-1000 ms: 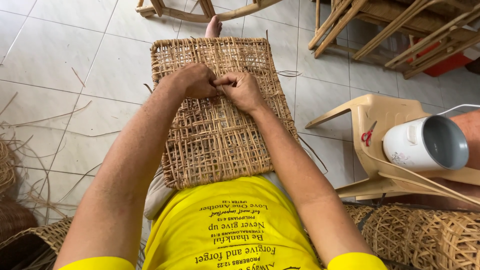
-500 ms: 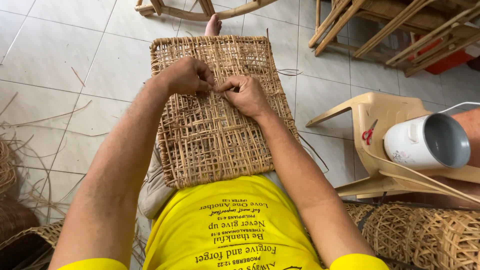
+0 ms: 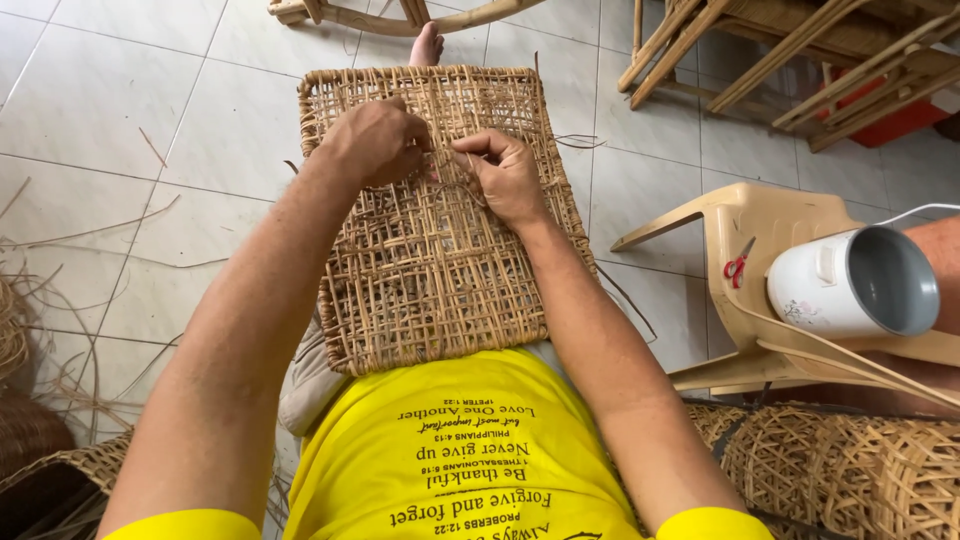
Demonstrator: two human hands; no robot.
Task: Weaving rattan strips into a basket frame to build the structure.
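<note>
A square panel of woven rattan (image 3: 430,260) lies on my lap, reaching toward my foot on the tiled floor. My left hand (image 3: 378,140) rests on the upper middle of the panel, its fingers pinched on a thin rattan strand (image 3: 440,168). My right hand (image 3: 508,175) sits just to the right of it, fingers curled on the same strand where it enters the weave. Both hands almost touch each other. The fingertips hide how the strand passes through the weave.
A beige plastic chair (image 3: 770,290) stands at the right with red scissors (image 3: 738,268) and a white pot (image 3: 855,282) on it. Rolled woven cane (image 3: 850,465) lies at lower right. Loose strands (image 3: 60,250) litter the floor at left. Wooden furniture frames (image 3: 780,60) stand behind.
Both hands have shifted slightly up and to the right along the panel, and the right hand has drawn a little apart from the left.
</note>
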